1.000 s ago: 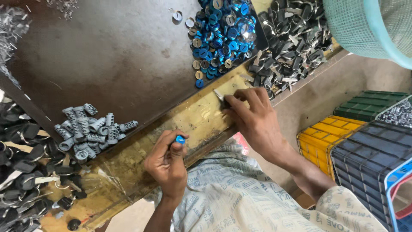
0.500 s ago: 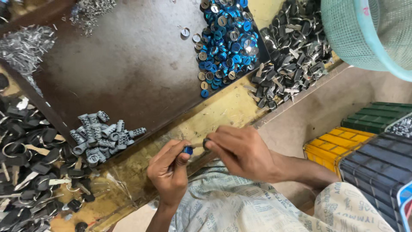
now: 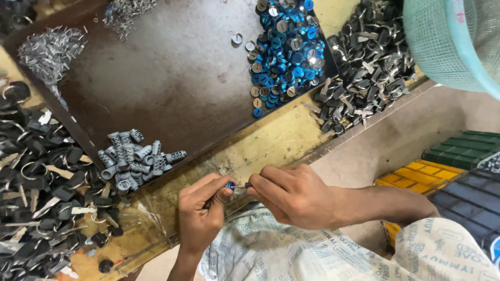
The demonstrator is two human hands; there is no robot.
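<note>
Small blue-capped part (image 3: 229,185) is sitting pinched between the fingertips of the left hand (image 3: 203,213), just off the near edge of the workbench (image 3: 271,143), over patterned cloth (image 3: 291,250). Right hand (image 3: 294,195) is closing its fingers on a thin metal key (image 3: 240,185), whose tip is meeting the blue part. Both hands are gripping, neither open.

Near edge, left of hands: cluster of grey ribbed cylinders (image 3: 133,156) lying in the dark tray (image 3: 172,78). Far right corner of tray: heap of blue discs (image 3: 284,47). Right of that: pile of black keys (image 3: 364,62). Left edge: second pile of black keys (image 3: 41,182). Far left corner: silver pins (image 3: 49,49). Green mesh basket (image 3: 453,41) is sitting beyond the right end of the bench.
</note>
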